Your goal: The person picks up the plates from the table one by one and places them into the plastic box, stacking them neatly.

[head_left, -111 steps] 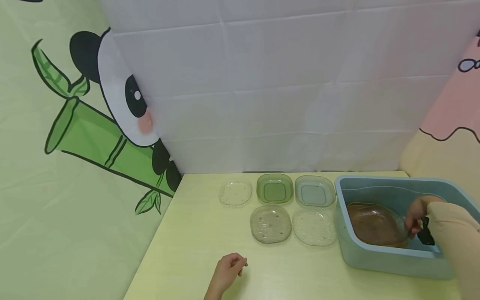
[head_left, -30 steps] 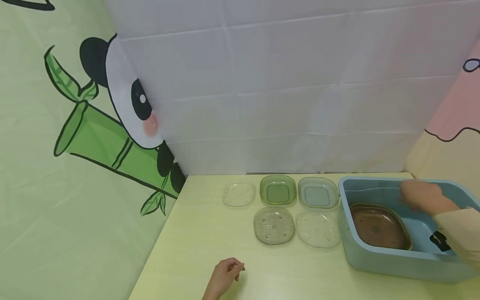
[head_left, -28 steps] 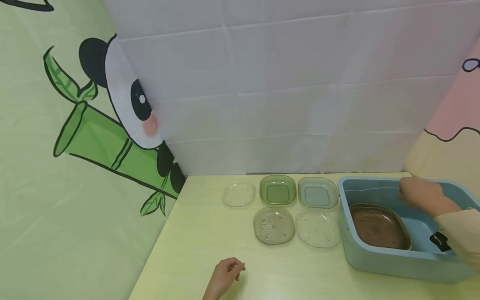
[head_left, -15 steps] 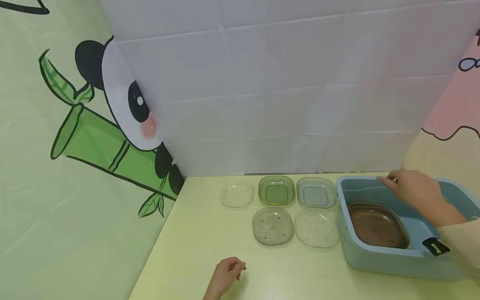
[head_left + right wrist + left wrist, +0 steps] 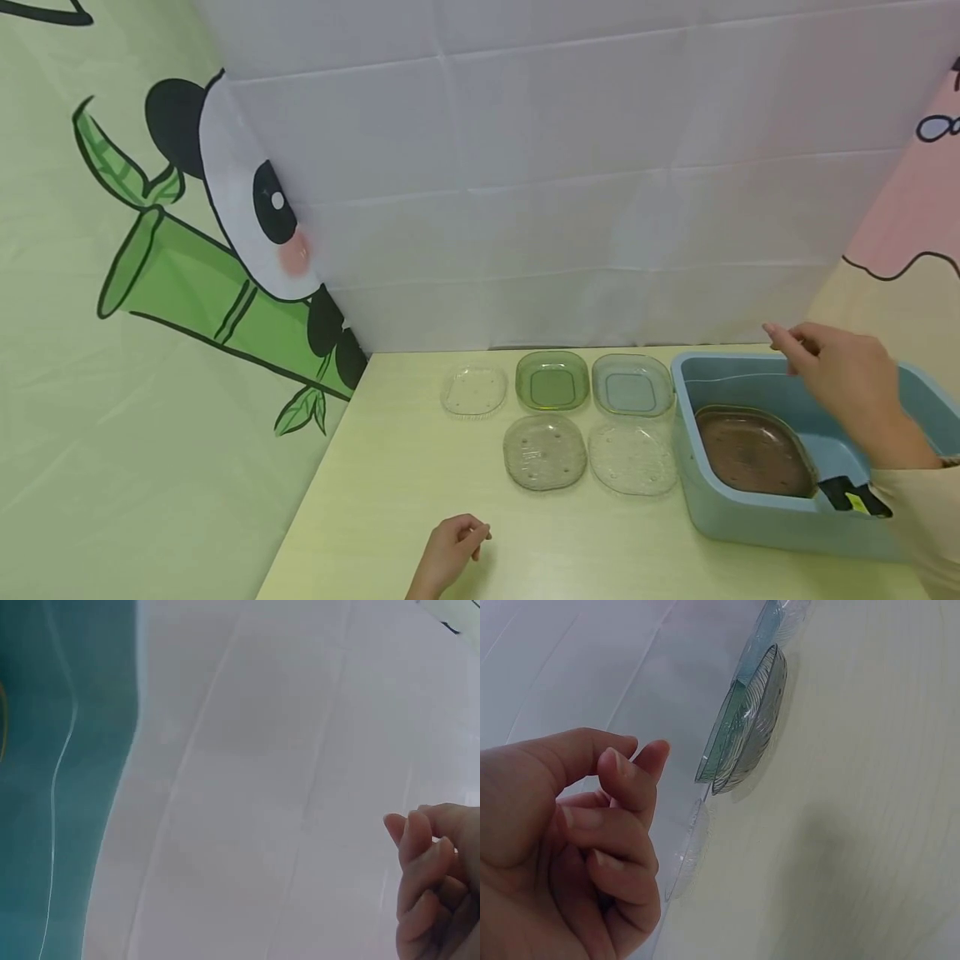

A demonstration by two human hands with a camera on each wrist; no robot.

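Note:
My right hand [image 5: 851, 387] hovers over the blue-green tub [image 5: 787, 521], near its back rim. Its fingers are loosely bent, with nothing between them in the right wrist view. Inside the tub lies a brown, see-through plate [image 5: 753, 450]. My left hand [image 5: 450, 546] is low over the table, its fingers loosely curled and holding nothing. Beyond it sit a greyish clear plate [image 5: 545, 452] and a colourless plate [image 5: 632, 458]. Behind these are a small clear plate [image 5: 474, 390], a green dish [image 5: 552, 381] and a pale blue dish [image 5: 632, 386].
The pale yellow table [image 5: 390, 467] meets a white cloth backdrop [image 5: 525, 200] at the back. A green cloth with a panda and bamboo print [image 5: 187, 267] hangs at the left. A thin pale line runs along the tub's inner wall.
Earlier my right hand was down in the tub at a clear piece beside the brown plate. It has since risen and moved to above the back rim. My left hand has hardly moved.

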